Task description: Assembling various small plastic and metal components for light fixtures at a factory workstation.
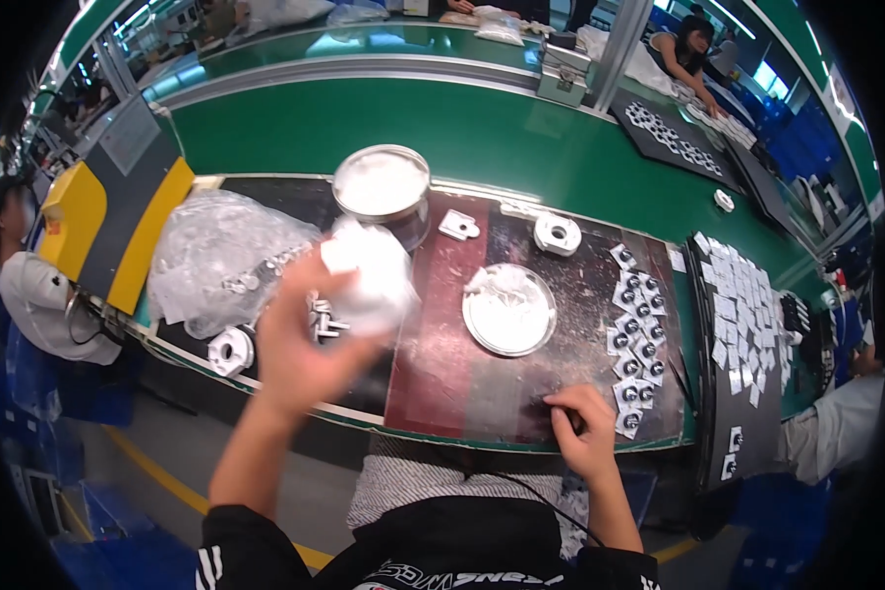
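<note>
My left hand (300,354) is raised over the left half of the worktable, its fingers wrapped round a white rounded thing (376,280), too blurred to name. Several small metal pins (324,323) show beneath that white thing. Near the table's front edge, my right hand (585,428) is curled closed; whatever its fingers hold is hidden. Just right of it stand rows of small white pieces with black round parts (627,366). A shallow round dish (509,342) holding crumpled white material lies between my hands. Beyond the left hand is a round tin (382,157) with white contents.
A clear plastic bag (202,261) lies at the left, beside a yellow and grey panel (118,231). White ring-shaped parts (558,234) and a small white plate (458,225) sit on the table. Black boards (757,413) carry white pieces at right. Other people work nearby.
</note>
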Action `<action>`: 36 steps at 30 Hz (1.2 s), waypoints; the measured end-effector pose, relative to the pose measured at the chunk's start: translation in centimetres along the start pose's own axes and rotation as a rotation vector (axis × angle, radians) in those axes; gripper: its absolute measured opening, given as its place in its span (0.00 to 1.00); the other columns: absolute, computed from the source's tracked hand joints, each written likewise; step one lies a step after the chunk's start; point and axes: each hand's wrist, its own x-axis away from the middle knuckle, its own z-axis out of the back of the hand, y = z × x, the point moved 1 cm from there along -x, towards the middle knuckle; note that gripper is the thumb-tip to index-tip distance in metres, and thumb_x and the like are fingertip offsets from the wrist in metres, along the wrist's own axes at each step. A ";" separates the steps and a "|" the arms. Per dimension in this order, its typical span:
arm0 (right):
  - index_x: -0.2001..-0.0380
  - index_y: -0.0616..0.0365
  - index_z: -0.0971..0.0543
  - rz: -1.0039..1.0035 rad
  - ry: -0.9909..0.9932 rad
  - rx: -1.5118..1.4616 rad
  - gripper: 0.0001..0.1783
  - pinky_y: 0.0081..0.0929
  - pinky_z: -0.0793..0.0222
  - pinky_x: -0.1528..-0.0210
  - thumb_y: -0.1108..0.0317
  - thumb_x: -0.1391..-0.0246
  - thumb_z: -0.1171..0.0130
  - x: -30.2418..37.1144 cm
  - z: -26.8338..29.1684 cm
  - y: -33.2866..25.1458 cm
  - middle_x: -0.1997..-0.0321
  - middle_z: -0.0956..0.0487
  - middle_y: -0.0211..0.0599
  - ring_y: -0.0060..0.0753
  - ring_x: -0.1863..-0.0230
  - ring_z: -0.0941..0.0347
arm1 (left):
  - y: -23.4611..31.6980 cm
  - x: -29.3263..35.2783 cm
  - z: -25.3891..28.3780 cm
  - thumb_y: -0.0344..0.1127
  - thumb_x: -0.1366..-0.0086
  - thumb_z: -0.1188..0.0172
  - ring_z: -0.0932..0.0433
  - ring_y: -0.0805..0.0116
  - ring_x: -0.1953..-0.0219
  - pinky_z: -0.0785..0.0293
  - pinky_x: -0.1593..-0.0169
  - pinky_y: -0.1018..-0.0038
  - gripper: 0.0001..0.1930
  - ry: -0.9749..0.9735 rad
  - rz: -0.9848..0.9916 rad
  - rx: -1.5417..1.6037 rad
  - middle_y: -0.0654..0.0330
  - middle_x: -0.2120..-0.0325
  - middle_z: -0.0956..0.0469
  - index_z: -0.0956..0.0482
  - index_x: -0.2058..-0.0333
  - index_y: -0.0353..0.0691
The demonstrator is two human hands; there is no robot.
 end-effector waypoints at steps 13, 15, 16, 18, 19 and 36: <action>0.62 0.61 0.15 0.105 -0.033 -0.004 0.10 0.35 0.22 0.56 0.81 0.49 0.35 -0.2 0.0 0.2 0.63 0.17 0.42 0.45 0.61 0.18 | -31.3 -18.9 8.4 0.33 0.46 0.21 0.17 0.71 0.65 0.22 0.61 0.72 0.21 -0.106 0.392 -0.441 0.54 0.64 0.13 0.22 0.57 0.38; 0.62 0.60 0.15 0.152 -0.030 0.022 0.11 0.36 0.21 0.56 0.80 0.51 0.35 -0.1 -0.2 0.3 0.63 0.17 0.40 0.44 0.61 0.19 | -34.8 -18.9 8.7 0.33 0.45 0.21 0.17 0.72 0.65 0.22 0.61 0.73 0.21 -0.107 0.360 -0.406 0.55 0.65 0.14 0.23 0.56 0.38; 0.63 0.60 0.15 0.153 -0.032 0.033 0.11 0.36 0.21 0.57 0.80 0.51 0.35 0.0 -0.2 0.2 0.63 0.17 0.40 0.44 0.62 0.19 | -35.9 -18.9 8.4 0.32 0.44 0.22 0.17 0.72 0.64 0.23 0.60 0.73 0.22 -0.128 0.366 -0.381 0.54 0.64 0.14 0.24 0.55 0.39; 0.62 0.59 0.15 0.193 -0.047 0.024 0.11 0.35 0.21 0.58 0.80 0.51 0.35 0.0 -0.4 0.2 0.63 0.18 0.39 0.43 0.63 0.19 | -38.4 -18.1 10.1 0.32 0.43 0.23 0.18 0.72 0.62 0.22 0.58 0.72 0.22 -0.147 0.319 -0.314 0.54 0.61 0.14 0.25 0.54 0.39; 0.62 0.59 0.15 0.156 -0.014 0.056 0.11 0.35 0.21 0.58 0.80 0.51 0.35 0.3 -0.3 0.4 0.63 0.18 0.39 0.43 0.63 0.19 | -37.2 -18.2 6.6 0.32 0.43 0.23 0.17 0.67 0.59 0.21 0.55 0.70 0.23 -0.210 0.329 -0.514 0.53 0.58 0.15 0.26 0.52 0.41; 0.61 0.61 0.17 0.280 -0.006 0.036 0.11 0.36 0.23 0.59 0.80 0.51 0.36 0.7 0.1 0.7 0.64 0.19 0.39 0.43 0.64 0.21 | -6.3 -20.2 -15.1 0.38 0.42 0.27 0.32 0.46 0.32 0.34 0.30 0.55 0.37 -1.000 -0.306 -0.481 0.48 0.35 0.28 0.29 0.33 0.50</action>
